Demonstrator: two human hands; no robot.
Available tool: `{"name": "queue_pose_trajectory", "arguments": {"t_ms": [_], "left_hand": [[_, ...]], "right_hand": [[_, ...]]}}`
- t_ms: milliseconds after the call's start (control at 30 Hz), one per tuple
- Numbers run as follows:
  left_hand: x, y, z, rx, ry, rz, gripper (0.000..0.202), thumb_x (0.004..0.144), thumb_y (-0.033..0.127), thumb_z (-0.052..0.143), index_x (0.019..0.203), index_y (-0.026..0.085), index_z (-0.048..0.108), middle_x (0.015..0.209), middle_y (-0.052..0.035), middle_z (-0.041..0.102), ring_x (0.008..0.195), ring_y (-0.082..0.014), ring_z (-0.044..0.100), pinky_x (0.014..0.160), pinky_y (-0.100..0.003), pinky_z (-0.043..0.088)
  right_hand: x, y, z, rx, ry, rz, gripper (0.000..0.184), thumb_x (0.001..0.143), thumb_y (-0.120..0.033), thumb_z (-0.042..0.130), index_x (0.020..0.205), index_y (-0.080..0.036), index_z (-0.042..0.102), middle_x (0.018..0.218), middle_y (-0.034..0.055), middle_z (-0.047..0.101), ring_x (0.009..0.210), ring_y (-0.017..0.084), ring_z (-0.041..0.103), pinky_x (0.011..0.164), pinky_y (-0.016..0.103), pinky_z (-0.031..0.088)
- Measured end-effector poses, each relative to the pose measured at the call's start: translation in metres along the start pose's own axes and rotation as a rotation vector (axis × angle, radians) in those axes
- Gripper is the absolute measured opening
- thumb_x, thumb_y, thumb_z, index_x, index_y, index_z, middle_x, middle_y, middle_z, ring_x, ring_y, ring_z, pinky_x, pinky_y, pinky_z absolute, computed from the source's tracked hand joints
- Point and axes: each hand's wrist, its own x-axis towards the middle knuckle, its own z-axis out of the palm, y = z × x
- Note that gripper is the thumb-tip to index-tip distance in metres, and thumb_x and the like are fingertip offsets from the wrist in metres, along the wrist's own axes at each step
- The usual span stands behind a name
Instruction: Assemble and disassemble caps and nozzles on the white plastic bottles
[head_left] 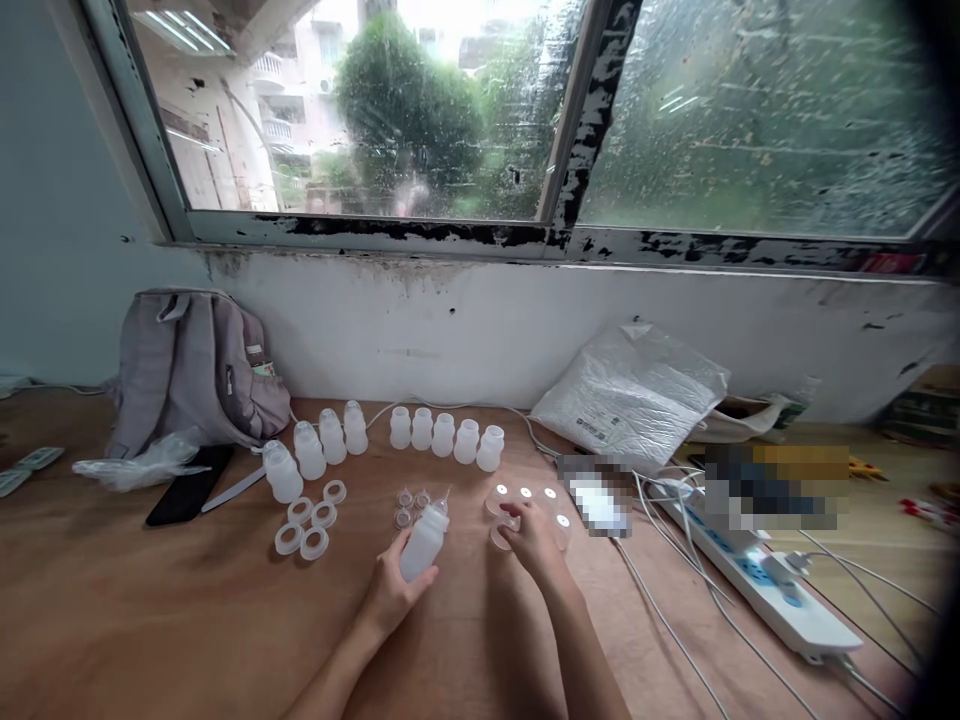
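My left hand (391,592) is wrapped round a small translucent white bottle (424,538), held tilted over the wooden table (150,620). My right hand (531,535) rests on a group of clear round discs (525,494) with white centres, its fingers curled and pinching at one of them. Several small clear caps (411,504) lie just beyond the bottle. Two rows of empty bottles (444,436) stand further back. A few white rings (312,522) lie to the left.
A grey backpack (196,368) leans on the wall at the left, with a black phone (189,486) and crumpled plastic beside it. A white plastic bag (634,392), a power strip (757,580) and several cables lie to the right. The window is above.
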Motion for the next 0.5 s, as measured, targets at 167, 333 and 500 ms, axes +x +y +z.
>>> {"name": "queue_pose_trajectory", "arguments": {"t_ms": [167, 333, 500], "left_hand": [[0.003, -0.006, 0.002, 0.046, 0.015, 0.108, 0.044, 0.063, 0.025, 0.062, 0.105, 0.018, 0.053, 0.093, -0.0045, 0.057, 0.082, -0.0177, 0.055, 0.073, -0.028, 0.045], [0.004, -0.01, 0.004, 0.108, 0.019, 0.167, 0.047, 0.064, 0.031, 0.063, 0.108, 0.019, 0.052, 0.096, -0.0063, 0.056, 0.086, -0.0193, 0.056, 0.075, -0.031, 0.046], [0.001, -0.007, 0.002, 0.124, -0.048, 0.175, 0.057, 0.064, 0.04, 0.064, 0.114, 0.02, 0.047, 0.104, -0.0073, 0.058, 0.091, -0.0207, 0.056, 0.078, -0.031, 0.046]], "right_hand": [[-0.002, 0.004, 0.005, -0.109, -0.035, 0.036, 0.023, 0.06, -0.017, 0.053, 0.08, -0.015, 0.065, 0.084, 0.0077, 0.054, 0.075, 0.02, 0.057, 0.071, 0.031, 0.043], [-0.004, 0.003, 0.002, -0.105, -0.023, 0.06, 0.021, 0.06, -0.02, 0.056, 0.08, -0.017, 0.063, 0.083, 0.0061, 0.054, 0.077, 0.02, 0.056, 0.072, 0.031, 0.043], [-0.003, -0.014, -0.001, 0.28, 0.129, 0.073, 0.03, 0.069, -0.039, 0.054, 0.09, -0.017, 0.058, 0.085, 0.0076, 0.059, 0.07, 0.019, 0.057, 0.063, 0.032, 0.046]]}}
